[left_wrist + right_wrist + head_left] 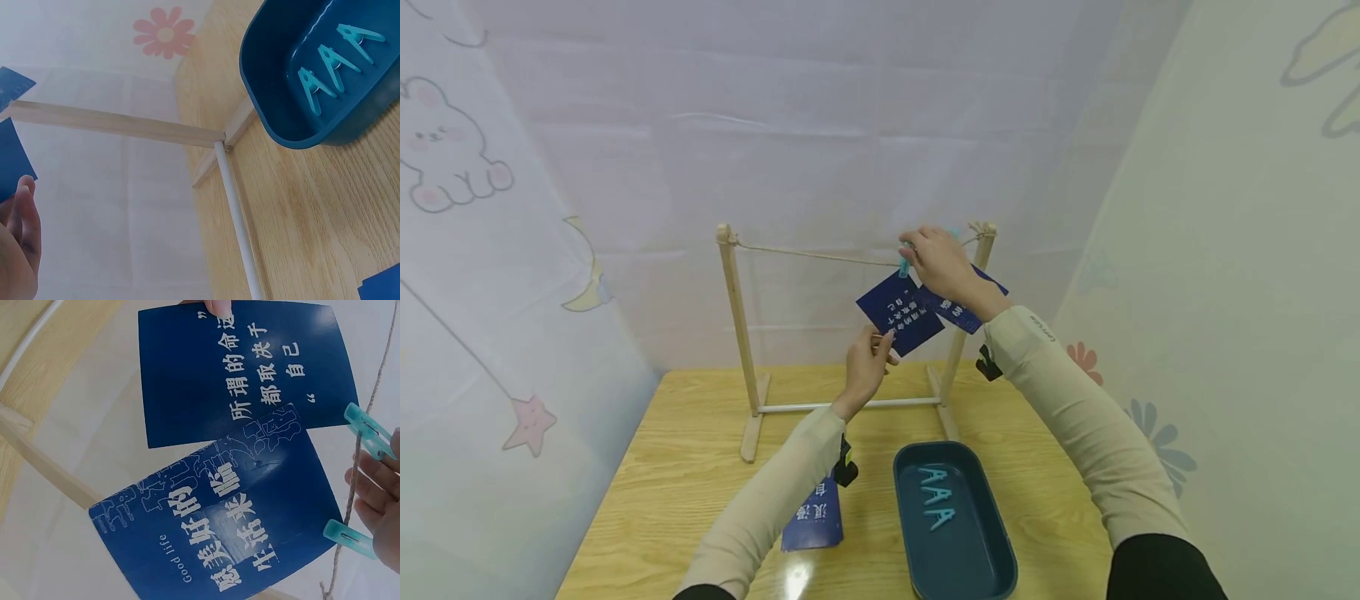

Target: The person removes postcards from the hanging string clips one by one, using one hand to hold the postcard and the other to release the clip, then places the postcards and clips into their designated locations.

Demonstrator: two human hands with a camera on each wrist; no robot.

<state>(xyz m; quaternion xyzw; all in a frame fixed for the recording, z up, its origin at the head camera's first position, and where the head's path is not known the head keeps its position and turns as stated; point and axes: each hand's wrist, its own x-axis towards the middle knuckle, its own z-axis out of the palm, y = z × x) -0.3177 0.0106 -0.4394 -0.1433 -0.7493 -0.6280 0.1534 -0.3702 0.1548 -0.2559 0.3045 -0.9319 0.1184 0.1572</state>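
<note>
Card (895,304) is just under the rope (820,254), left hand (867,367) pinching its bottom corner, right hand (942,265) pinching a peg (904,267) up top. Other card (957,313) hangs further right on the rope. Tray (958,562) in front holds three pegs (936,497).

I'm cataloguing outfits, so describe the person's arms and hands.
Both forearms wear wrinkled cream fabric sleeves, with black fabric toward the elbows. Small dark lettering, too small to read, marks the right cuff. A small black device sits at each wrist; the left one shows a yellow-green patch. The left hand and right hand are bare.
</note>
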